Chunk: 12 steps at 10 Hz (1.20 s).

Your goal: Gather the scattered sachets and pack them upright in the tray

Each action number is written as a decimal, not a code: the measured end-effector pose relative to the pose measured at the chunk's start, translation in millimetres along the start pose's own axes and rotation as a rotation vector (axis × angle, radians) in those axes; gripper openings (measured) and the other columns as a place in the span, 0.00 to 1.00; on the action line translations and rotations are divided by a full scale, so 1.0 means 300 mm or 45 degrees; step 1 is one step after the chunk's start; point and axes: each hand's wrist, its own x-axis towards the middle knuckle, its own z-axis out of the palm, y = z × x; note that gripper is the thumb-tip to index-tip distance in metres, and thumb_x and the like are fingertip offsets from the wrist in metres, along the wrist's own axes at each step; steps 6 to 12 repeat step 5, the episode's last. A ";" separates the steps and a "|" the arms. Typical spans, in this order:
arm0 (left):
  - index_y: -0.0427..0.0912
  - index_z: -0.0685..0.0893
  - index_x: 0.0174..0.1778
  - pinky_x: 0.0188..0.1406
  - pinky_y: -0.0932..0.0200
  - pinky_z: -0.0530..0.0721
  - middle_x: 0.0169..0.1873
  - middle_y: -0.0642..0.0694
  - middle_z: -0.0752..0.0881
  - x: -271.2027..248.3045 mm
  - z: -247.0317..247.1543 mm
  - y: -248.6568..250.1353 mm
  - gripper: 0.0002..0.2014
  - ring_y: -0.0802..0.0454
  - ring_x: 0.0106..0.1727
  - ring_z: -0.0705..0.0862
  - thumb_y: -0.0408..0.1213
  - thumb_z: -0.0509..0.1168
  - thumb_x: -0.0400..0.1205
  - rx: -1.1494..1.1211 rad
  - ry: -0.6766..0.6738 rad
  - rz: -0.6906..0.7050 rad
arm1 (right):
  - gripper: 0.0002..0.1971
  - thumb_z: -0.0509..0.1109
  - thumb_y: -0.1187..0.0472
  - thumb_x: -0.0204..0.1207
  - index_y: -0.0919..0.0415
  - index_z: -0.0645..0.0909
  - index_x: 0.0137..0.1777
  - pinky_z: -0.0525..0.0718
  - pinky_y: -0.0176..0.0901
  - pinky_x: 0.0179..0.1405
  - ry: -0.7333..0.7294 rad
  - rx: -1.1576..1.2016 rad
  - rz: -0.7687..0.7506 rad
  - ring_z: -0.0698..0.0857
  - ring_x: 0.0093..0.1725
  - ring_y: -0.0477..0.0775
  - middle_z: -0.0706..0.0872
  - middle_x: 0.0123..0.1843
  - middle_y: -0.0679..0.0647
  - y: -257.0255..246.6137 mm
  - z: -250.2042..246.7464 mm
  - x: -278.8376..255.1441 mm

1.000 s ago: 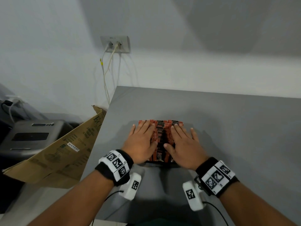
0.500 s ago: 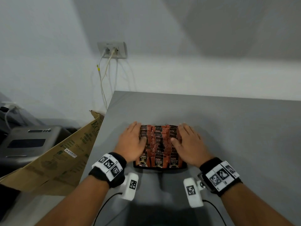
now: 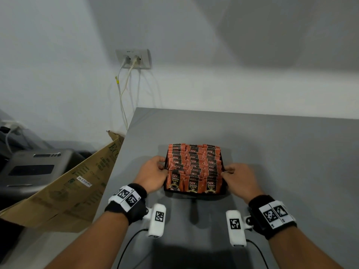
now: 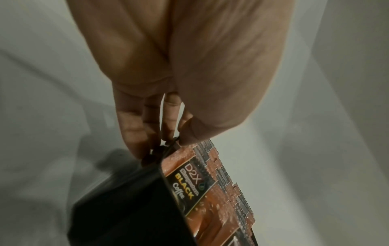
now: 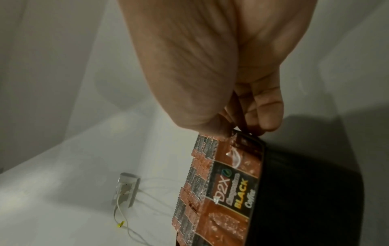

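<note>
Your two hands sit at the near end of one black tray (image 3: 194,193) on the grey table (image 3: 272,152). Your left hand (image 3: 153,175) grips the tray's left wall, fingers curled over the rim and thumb against the outer sachets; the left wrist view shows the fingertips (image 4: 134,143) hooked at the rim. Your right hand (image 3: 240,178) grips the right wall the same way, thumb on the sachet tops and fingers (image 5: 267,116) curled round the rim. Both hands are clamped on the tray.

The sachets (image 3: 194,166) stand upright inside the tray in three rows running front to back. The count per row cannot be read; the packs overlap. The three front packs read "D2X BLACK Coffee".

Half a second ago both palms lay flat beside the rows, fingers extended. They have since shifted outward to the tray's walls.

Left of the table: one cardboard sheet (image 3: 64,193) and one grey machine (image 3: 33,169). On the far wall: one socket plate (image 3: 134,58) with two white cables (image 3: 122,98).
</note>
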 end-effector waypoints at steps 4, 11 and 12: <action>0.48 0.80 0.66 0.47 0.58 0.87 0.47 0.53 0.86 0.064 0.031 0.036 0.13 0.57 0.47 0.88 0.34 0.64 0.85 -0.009 -0.035 0.025 | 0.10 0.68 0.62 0.84 0.54 0.90 0.45 0.90 0.44 0.43 0.012 0.060 0.053 0.91 0.41 0.48 0.92 0.41 0.47 0.006 -0.034 0.024; 0.53 0.76 0.67 0.51 0.57 0.85 0.50 0.57 0.83 0.043 0.029 0.005 0.14 0.58 0.51 0.85 0.39 0.65 0.86 -0.078 0.018 -0.002 | 0.08 0.68 0.58 0.84 0.55 0.89 0.51 0.90 0.50 0.52 0.081 0.050 0.074 0.90 0.44 0.47 0.91 0.45 0.48 0.041 -0.036 0.022; 0.53 0.76 0.67 0.51 0.57 0.85 0.50 0.57 0.83 0.043 0.029 0.005 0.14 0.58 0.51 0.85 0.39 0.65 0.86 -0.078 0.018 -0.002 | 0.08 0.68 0.58 0.84 0.55 0.89 0.51 0.90 0.50 0.52 0.081 0.050 0.074 0.90 0.44 0.47 0.91 0.45 0.48 0.041 -0.036 0.022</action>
